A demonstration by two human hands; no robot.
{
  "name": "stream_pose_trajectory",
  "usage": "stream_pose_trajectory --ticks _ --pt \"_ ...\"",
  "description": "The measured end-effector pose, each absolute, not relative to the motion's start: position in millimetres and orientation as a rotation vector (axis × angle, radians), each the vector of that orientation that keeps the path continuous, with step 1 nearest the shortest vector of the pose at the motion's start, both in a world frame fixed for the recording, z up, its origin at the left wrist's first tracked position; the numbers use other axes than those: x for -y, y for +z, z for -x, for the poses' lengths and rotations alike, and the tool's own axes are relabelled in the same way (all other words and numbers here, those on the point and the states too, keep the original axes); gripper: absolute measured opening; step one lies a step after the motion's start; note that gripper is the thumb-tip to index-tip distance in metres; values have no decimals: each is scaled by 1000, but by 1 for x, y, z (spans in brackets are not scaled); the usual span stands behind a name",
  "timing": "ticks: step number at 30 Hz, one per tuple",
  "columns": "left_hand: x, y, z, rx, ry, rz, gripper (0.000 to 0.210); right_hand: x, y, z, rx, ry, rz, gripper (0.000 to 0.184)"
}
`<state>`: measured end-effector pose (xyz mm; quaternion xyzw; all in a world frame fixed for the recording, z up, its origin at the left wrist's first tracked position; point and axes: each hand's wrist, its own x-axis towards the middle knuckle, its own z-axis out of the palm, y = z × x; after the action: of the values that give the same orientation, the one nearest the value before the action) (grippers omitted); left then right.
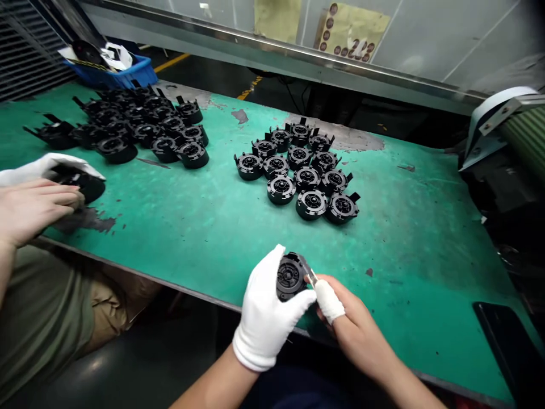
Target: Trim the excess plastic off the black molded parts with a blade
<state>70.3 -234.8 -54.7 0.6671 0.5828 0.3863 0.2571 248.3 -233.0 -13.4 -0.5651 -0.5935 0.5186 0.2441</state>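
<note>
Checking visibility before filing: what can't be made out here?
In the head view:
Round black plastic part: left rim, covered by the white-gloved left hand.
Thin silver metal tool: lower end, hidden by the right hand.
Co-worker in olive clothing: cut off by the left edge.
Yellowed paper sheet: marks too small to read.

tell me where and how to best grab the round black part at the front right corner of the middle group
Probably by the side wall of that black part, coming from the near right: neighbouring parts crowd its left and back. It sits ring face up, so its wall suits a pinch clear of the thin upright tab.
</note>
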Motion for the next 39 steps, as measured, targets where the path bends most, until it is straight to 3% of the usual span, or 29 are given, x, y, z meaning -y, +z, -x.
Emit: stream_pose_trajectory --ticks 4,12,16,32,39 --pt "280 -48 -81 -1622 877 -1820 75 217 -22 -242 1407 1372 1565 40" --pt "249 -36 -58 -1489 792 -1718 97 223 1 -299 2346 895 1605 47" --pt "217 -40 -50 -1351 698 -1792 88 239 -6 -300 2526 726 1767 51" --pt "217 -48 -48 -1285 783 -1826 87 252 -5 -289 2450 951 1741 54" --pt "220 -50 -54 -1326 843 -1805 84 260 -6 -290 2324 851 1744 56"
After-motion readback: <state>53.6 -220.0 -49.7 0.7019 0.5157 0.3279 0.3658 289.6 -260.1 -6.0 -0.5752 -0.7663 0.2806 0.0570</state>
